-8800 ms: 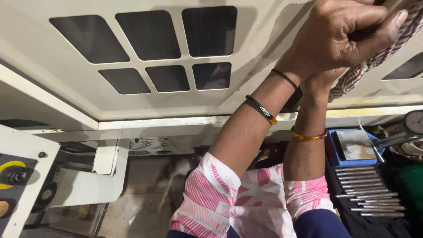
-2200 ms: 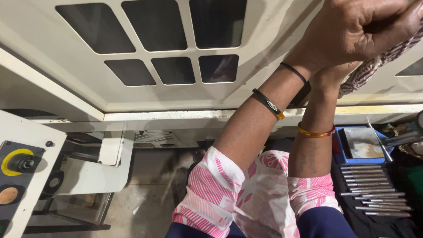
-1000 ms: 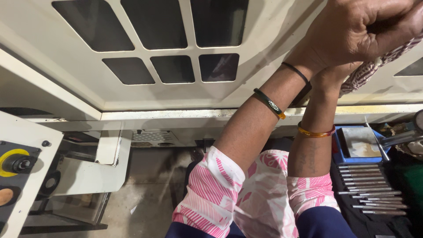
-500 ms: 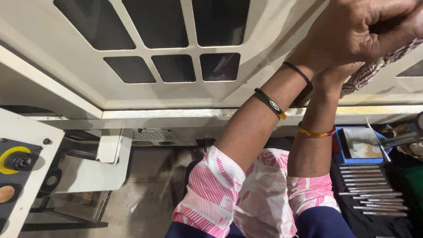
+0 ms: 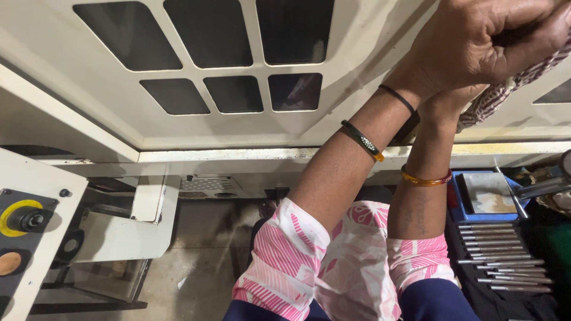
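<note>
Nothing moved; hands [image 5: 476,44] clutch cloth [image 5: 505,92], hanging down-left.

My sleeves [image 5: 279,261] are white with a pink striped and leaf pattern. My left wrist carries a black bangle [image 5: 361,139] with an orange edge; my right wrist carries an orange bangle [image 5: 424,178]. The cloth [image 5: 505,89] is maroon-and-white checked. The machine panel [image 5: 357,77] is cream with dark windows. The tray [image 5: 461,205] is blue.
</note>
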